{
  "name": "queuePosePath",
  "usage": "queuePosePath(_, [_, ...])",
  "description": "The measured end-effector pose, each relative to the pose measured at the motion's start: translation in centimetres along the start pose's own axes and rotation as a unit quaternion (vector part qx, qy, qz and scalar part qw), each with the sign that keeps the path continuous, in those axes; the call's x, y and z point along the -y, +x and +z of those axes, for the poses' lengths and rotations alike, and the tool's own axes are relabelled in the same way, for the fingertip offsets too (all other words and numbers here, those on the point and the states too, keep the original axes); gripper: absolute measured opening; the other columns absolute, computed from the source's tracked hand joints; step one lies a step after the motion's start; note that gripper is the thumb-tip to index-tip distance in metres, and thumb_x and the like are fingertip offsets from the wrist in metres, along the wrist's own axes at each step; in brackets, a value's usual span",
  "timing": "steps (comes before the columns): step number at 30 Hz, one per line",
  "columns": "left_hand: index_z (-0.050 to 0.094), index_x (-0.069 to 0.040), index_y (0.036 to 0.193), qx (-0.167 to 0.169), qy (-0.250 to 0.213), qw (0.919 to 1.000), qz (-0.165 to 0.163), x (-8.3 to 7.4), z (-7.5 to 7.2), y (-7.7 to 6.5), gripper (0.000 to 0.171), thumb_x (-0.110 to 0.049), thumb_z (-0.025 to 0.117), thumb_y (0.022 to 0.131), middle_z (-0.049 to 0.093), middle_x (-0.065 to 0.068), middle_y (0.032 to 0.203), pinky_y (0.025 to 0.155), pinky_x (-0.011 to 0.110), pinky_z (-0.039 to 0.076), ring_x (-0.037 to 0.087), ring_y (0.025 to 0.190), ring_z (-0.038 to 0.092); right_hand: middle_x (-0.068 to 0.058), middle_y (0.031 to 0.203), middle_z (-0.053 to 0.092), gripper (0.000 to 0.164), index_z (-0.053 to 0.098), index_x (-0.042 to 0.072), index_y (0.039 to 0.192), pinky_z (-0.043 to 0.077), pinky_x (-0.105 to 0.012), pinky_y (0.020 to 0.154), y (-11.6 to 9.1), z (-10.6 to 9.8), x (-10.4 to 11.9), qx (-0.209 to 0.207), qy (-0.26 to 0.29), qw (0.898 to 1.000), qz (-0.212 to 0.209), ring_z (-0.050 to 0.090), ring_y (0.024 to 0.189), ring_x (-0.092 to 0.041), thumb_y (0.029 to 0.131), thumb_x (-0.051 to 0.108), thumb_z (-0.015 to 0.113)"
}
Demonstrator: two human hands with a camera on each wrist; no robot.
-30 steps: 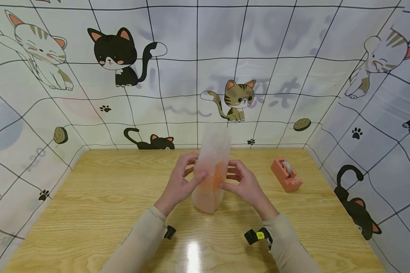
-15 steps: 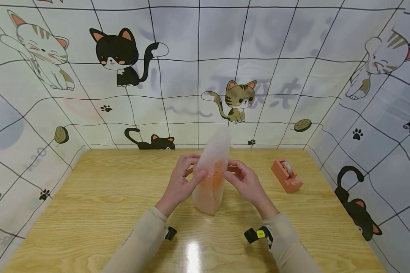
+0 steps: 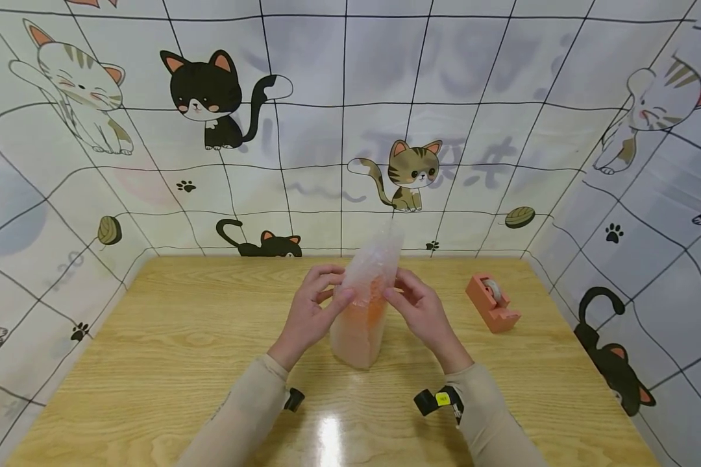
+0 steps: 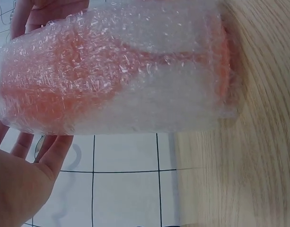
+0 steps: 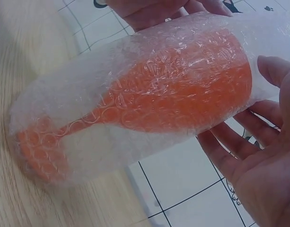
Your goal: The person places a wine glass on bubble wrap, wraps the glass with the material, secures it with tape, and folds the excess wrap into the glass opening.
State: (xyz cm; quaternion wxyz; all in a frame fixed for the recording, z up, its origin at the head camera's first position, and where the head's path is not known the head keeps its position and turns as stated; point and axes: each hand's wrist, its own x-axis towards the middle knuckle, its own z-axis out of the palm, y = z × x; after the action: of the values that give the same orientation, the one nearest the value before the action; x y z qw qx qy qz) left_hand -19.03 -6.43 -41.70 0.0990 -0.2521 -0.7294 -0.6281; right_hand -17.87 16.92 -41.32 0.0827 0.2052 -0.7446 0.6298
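An orange wine glass (image 5: 182, 94) stands upright inside a sleeve of bubble wrap (image 3: 359, 347) at the middle of the table. Its round bowl, thin stem and flat foot show through the plastic in both wrist views. My left hand (image 3: 311, 314) holds the wrap from the left at the bowl's height, thumb in front and fingers reaching behind. From the right, my right hand (image 3: 425, 319) grips it at the same height, its thumb near the bowl's rim. Above the glass, the loose top of the wrap rises to a point and leans right.
A salmon-pink tape dispenser (image 3: 493, 303) with a clear roll stands to the right on the wooden table (image 3: 198, 337). Cloth walls (image 3: 304, 136) with a grid and cartoon cats close off the back and sides.
The right thumb has shifted up along the wrap. The loose top has narrowed to a point and now tilts further right. Both hands stay at the glass.
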Motion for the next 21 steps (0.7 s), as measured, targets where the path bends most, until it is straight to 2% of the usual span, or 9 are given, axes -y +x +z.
queuePosePath(5, [0.076,-0.007,0.106,-0.010,-0.008,0.9998,-0.017,0.06,0.03,0.20,0.013,-0.012,0.077,0.094,0.059,0.010,0.132,0.099,0.050,0.056,0.027,0.125,0.057,-0.010,0.138,0.060,0.039,0.061,0.003,0.140,0.057,-0.028,0.095,0.11,0.04,0.00,0.005,0.001,1.000,-0.015,0.060,0.122,-0.016,0.101,0.004,0.064])
queuePosePath(12, [0.077,-0.007,0.106,-0.014,-0.037,0.9976,-0.057,-0.05,-0.06,0.33,0.016,-0.012,0.080,0.092,0.060,0.007,0.128,0.101,0.047,0.055,0.024,0.120,0.058,-0.012,0.142,0.059,0.034,0.067,-0.002,0.132,0.055,-0.028,0.096,0.14,0.08,0.39,0.006,-0.049,0.998,-0.042,0.057,0.124,-0.010,0.098,0.000,0.066])
queuePosePath(16, [0.070,-0.009,0.120,-0.013,-0.044,0.9954,-0.084,-0.19,-0.12,0.48,0.031,-0.014,0.081,0.091,0.060,0.007,0.126,0.102,0.049,0.052,0.024,0.116,0.058,-0.013,0.140,0.060,0.029,0.070,-0.002,0.127,0.055,-0.031,0.095,0.12,0.15,0.62,0.011,-0.079,0.995,-0.061,0.053,0.128,-0.007,0.098,0.000,0.066])
queuePosePath(21, [0.058,-0.017,0.145,0.007,-0.029,0.9944,-0.102,-0.33,-0.35,0.88,0.058,-0.017,0.080,0.091,0.058,0.009,0.128,0.099,0.047,0.051,0.026,0.115,0.057,-0.010,0.138,0.062,0.036,0.067,0.002,0.132,0.055,-0.030,0.094,0.14,0.45,0.74,0.008,-0.089,0.993,-0.072,0.056,0.125,-0.009,0.097,0.000,0.068])
